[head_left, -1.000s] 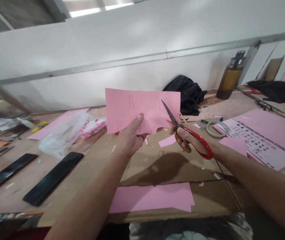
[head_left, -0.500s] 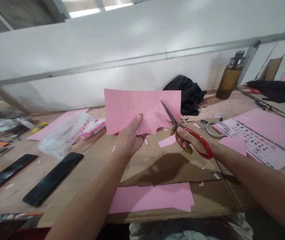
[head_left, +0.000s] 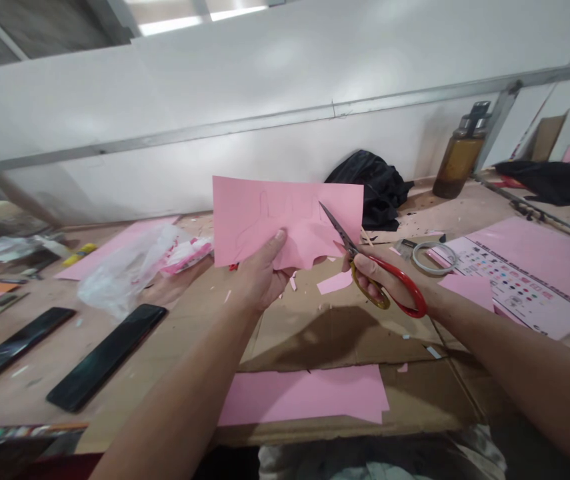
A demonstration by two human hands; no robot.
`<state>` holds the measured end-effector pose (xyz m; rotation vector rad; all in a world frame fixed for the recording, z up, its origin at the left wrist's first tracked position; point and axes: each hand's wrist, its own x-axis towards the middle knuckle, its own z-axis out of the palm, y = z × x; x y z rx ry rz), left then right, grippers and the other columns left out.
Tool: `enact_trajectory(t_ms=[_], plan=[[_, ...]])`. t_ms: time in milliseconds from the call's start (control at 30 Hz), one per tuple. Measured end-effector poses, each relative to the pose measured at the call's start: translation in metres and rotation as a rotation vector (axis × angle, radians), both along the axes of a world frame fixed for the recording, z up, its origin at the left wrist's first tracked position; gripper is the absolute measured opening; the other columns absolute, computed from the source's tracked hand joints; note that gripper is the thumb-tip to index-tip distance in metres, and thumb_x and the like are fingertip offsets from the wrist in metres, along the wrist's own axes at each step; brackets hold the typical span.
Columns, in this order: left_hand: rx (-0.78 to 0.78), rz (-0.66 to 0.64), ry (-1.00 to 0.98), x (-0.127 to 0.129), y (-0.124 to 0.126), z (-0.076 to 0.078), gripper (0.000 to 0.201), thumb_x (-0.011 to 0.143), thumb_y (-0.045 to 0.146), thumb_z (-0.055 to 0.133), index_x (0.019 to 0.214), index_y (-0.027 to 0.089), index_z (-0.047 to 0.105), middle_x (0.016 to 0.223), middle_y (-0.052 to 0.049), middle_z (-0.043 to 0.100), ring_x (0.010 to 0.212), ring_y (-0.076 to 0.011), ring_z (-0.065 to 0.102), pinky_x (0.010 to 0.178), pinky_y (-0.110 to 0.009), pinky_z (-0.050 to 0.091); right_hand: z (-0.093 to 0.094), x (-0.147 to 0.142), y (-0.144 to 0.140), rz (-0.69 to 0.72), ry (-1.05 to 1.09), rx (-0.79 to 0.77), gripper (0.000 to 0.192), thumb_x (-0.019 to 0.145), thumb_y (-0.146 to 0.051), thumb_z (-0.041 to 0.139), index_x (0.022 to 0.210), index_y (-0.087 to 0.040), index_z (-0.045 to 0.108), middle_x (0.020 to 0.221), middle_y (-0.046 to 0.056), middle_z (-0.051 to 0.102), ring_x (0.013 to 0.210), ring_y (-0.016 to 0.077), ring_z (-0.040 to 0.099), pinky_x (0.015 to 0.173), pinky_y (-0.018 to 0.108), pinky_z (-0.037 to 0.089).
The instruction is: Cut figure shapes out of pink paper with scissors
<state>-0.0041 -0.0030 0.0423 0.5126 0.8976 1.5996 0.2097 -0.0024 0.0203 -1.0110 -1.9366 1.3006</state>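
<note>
Above the cardboard mat point(head_left: 335, 333), the left hand point(head_left: 259, 280) is pinching the pink sheet point(head_left: 285, 217) upright by its lower edge, while the right hand point(head_left: 385, 277) is gripping red scissors point(head_left: 369, 267), blades biting in at its 3 o'clock side. Only the bottom edge looks cut; the pencilled outline remains whole. Toward 1 o'clock, a capped bottle point(head_left: 462, 153) is holding amber liquid.

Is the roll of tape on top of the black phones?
No, the tape roll lies on the table right of the scissors, while the black phones lie far left.
</note>
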Motion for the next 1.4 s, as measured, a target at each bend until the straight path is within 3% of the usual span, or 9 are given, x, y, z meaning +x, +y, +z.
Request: enact_trajectory(t_ms=[167,333,567,767,933,1100,1400], plan=[[0.035,-0.056,0.024,0.0,-0.002,-0.003,0.042,0.093,0.012,0.061,0.134,0.021,0.064,0.125,-0.013,0.073,0.122,-0.0283,0.067,0.097,-0.041,0.061,0.001,0.0,0.0,0.0,-0.01,-0.007,0.052,0.092,-0.072,0.049,0.086,-0.021,0.049,0.068,-0.002,0.05,0.051,0.0091,0.046,0.048,0.025,0.038],[0.052,-0.082,0.053,-0.005,0.0,-0.008,0.04,0.091,0.013,0.064,0.13,0.02,0.065,0.131,-0.012,0.07,0.131,-0.0291,0.06,0.101,-0.039,0.059,0.001,-0.003,0.001,0.019,0.005,-0.021,0.05,0.092,-0.071,0.048,0.089,-0.021,0.05,0.069,-0.002,0.047,0.053,0.0099,0.046,0.048,0.024,0.039],[0.027,-0.094,0.052,-0.009,0.002,-0.01,0.041,0.086,0.018,0.071,0.127,0.023,0.067,0.121,-0.013,0.075,0.124,-0.0319,0.065,0.1,-0.045,0.059,0.0,-0.002,0.002,0.007,-0.014,-0.01,0.049,0.093,-0.07,0.049,0.087,-0.021,0.049,0.069,-0.002,0.049,0.051,0.0089,0.046,0.045,0.024,0.037],[0.032,-0.074,0.075,-0.009,0.001,-0.007,0.035,0.09,0.013,0.064,0.124,0.019,0.068,0.122,-0.013,0.074,0.124,-0.0285,0.065,0.101,-0.039,0.058,0.001,-0.001,0.003,0.005,-0.06,0.046,0.054,0.091,-0.074,0.046,0.079,-0.022,0.047,0.058,-0.003,0.047,0.046,0.01,0.045,0.044,0.026,0.035],[0.063,-0.091,0.107,-0.013,0.002,-0.008,0.041,0.087,0.015,0.068,0.128,0.019,0.066,0.122,-0.013,0.074,0.122,-0.0304,0.066,0.1,-0.043,0.058,0.005,0.0,0.002,0.026,-0.055,0.027,0.05,0.091,-0.071,0.049,0.083,-0.022,0.048,0.061,-0.004,0.047,0.048,0.0107,0.045,0.045,0.026,0.037],[0.084,-0.088,0.106,-0.014,0.003,-0.012,0.044,0.085,0.013,0.071,0.127,0.024,0.066,0.124,-0.01,0.073,0.125,-0.0301,0.065,0.099,-0.042,0.059,0.01,0.0,0.003,0.058,-0.113,0.128,0.054,0.091,-0.073,0.045,0.073,-0.023,0.045,0.058,-0.001,0.05,0.052,0.0128,0.048,0.049,0.027,0.04],[0.053,-0.093,0.098,-0.013,0.001,-0.007,0.038,0.087,0.01,0.068,0.123,0.022,0.068,0.119,-0.01,0.075,0.122,-0.0281,0.066,0.097,-0.04,0.061,-0.003,0.002,0.008,0.049,-0.102,0.154,0.055,0.095,-0.073,0.04,0.078,-0.021,0.048,0.063,-0.002,0.051,0.051,0.0114,0.049,0.05,0.027,0.038]])
